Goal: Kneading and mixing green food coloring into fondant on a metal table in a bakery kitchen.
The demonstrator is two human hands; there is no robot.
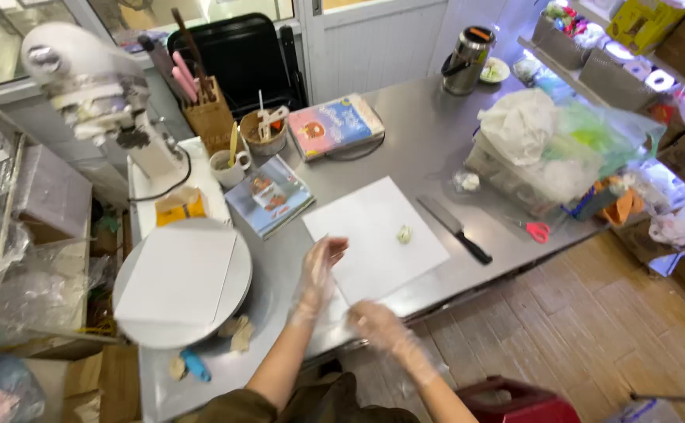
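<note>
the person stands at the steel table [428, 141] with both hands in thin clear gloves, hovering over the near edge of a white sheet [374, 235] laid flat on it. the left hand [323, 262] is raised, fingers loosely spread and released, grasping nothing; its fingertips sit just over the sheet's near left edge. the right hand [377, 323] is blurred, low at the sheet's near corner, and looks open too, though i cannot tell for sure whether it pinches anything (the smear hides the fingertips).

the thing nearest them is a small pale green lump [404, 233] lying on the sheet, beyond the left hand and off to its right, well apart from both hands and touching neither. past the lump, further right of both hands, a black-handled knife [453, 228] lies just off the sheet's far edge, and red-handled scissors [536, 230] lie beyond that.

to my eye, handling the lump well would want a light pinch from above with gloved fingertips, since it looks soft and easy to squash, and the sheet held flat by the other hand so it does not slide on the steel. the knife blade is close enough to deserve care when reaching across.

left of the left hand, a round white turntable [182, 282] carries a square white board.
</note>
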